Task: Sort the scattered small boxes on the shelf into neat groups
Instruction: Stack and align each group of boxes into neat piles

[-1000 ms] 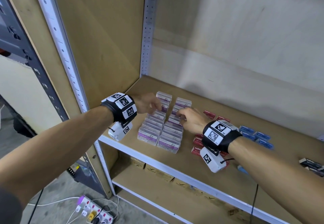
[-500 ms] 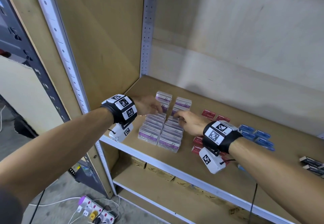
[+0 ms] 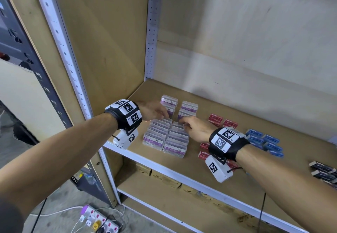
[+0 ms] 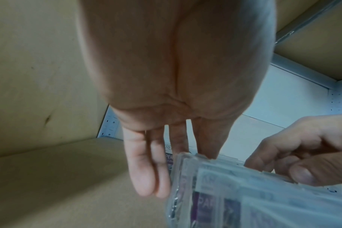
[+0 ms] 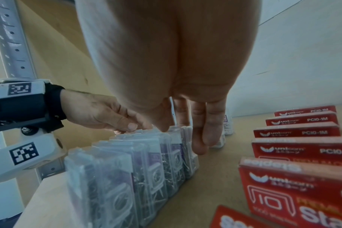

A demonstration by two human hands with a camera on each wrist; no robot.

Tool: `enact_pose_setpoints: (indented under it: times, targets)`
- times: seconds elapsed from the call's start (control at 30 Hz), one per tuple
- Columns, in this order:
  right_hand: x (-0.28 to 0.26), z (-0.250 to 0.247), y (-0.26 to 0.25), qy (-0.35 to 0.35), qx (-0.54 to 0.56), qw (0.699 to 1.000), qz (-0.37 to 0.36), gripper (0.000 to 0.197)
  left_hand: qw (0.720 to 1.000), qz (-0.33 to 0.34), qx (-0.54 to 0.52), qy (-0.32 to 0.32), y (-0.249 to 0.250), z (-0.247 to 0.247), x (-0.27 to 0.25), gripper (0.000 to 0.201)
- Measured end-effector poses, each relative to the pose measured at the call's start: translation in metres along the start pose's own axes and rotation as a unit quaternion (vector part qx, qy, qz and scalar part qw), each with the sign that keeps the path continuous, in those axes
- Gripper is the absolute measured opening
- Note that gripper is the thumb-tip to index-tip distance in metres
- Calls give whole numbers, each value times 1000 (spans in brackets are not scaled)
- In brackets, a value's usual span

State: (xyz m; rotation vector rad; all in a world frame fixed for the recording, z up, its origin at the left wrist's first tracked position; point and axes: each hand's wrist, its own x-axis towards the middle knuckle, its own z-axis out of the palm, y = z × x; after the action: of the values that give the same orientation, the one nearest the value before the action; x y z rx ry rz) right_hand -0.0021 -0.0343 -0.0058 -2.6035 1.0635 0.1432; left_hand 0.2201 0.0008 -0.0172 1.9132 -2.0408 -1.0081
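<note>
Two tidy rows of clear paper-clip boxes with purple labels [image 3: 164,139] stand at the shelf's front left, also close up in the wrist views [image 5: 137,162] [image 4: 244,192]. My left hand [image 3: 155,111] is at the rear of the left row, its fingers [image 4: 142,169] straight down beside the boxes and the thumb resting on top [image 5: 131,125]. My right hand [image 3: 195,128] is at the rear of the right row, with fingers [image 5: 203,128] straight down behind the last box and the thumb on the box tops. Two short stacks of the same boxes [image 3: 168,101] [image 3: 188,108] stand just behind.
Red staple boxes [image 3: 215,118] [image 5: 303,154] lie right of the rows, partly under my right wrist. Blue boxes [image 3: 262,139] and black boxes [image 3: 322,169] sit further right. The wooden side panel [image 3: 109,50] is close on the left; the shelf board [image 3: 200,90] is bare behind.
Both hands stay at the rear of the rows and have drawn slightly toward the front edge, closing the boxes up; a small gap now shows before the rear stacks.
</note>
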Motion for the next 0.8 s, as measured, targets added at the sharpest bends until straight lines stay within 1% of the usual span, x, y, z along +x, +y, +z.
enact_pose_setpoints:
  times: [0.3,0.47,0.57,0.67,0.8]
  targets:
    - [-1,1,0,4,14,1000,2,34,1000,-4,-15,-3,-2,1,3,23]
    - [0,0,1,9,14,1000,3,36,1000,1,-23,4,-4,1,2,27]
    - [1,0,3,11,13,1000,9,36,1000,0,-27,6,-4,-1,2,25]
    - [3,-3,7,19,25,999,17,36,999,9,-38,33,-4,-2,4,22]
    - [6,-14,12,52,32,998,24,32,991,6,-52,122,0,-12,5,19]
